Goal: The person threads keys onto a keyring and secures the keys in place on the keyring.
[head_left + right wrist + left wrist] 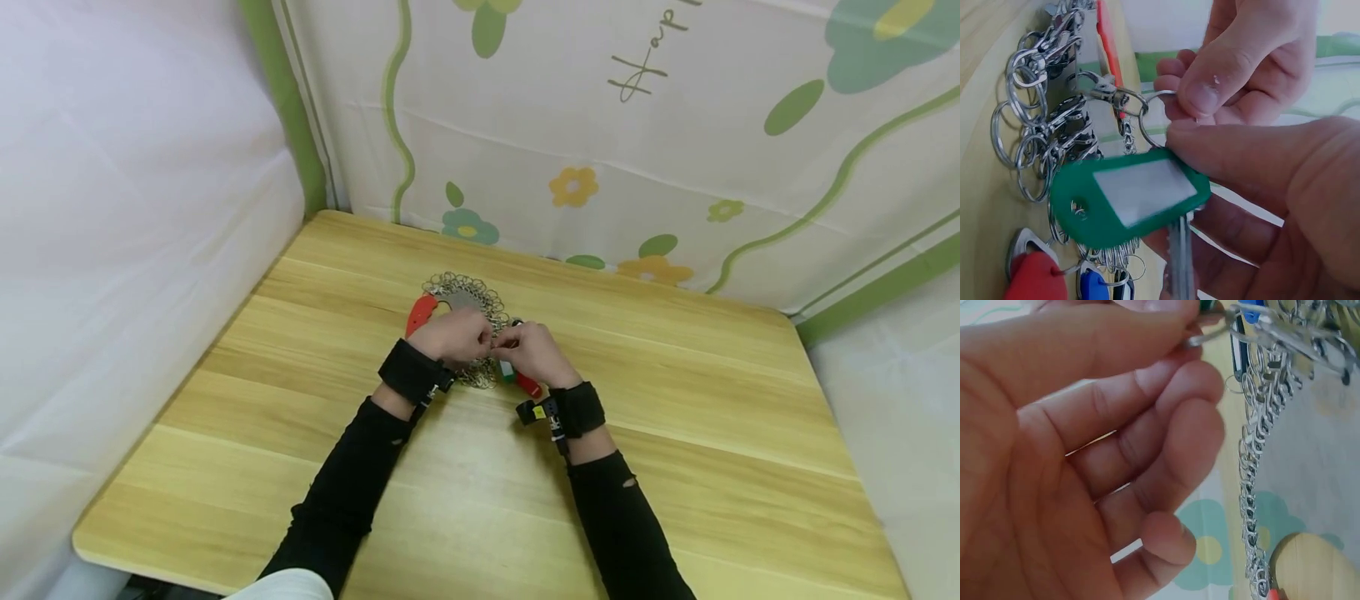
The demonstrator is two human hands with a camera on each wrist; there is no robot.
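Note:
My left hand (452,335) and right hand (537,352) meet near the middle of the table. Between thumb and fingers, the left hand pinches a split ring (1141,125), which is linked to a snap hook (1110,92). The right thumb and fingers pinch the same ring close to a green key tag (1079,200) with a white label. A silver key (1180,262) hangs below the tag. Behind the hands, a grey metal plate (461,298) with a red handle (420,313) carries many snap hooks and rings along its edge.
A red tag (1036,278) and a blue tag (1092,284) hang by the hooks in the right wrist view. The wooden table (300,417) meets a flower-printed curtain (525,150) at the back and a white cloth (150,208) on the left.

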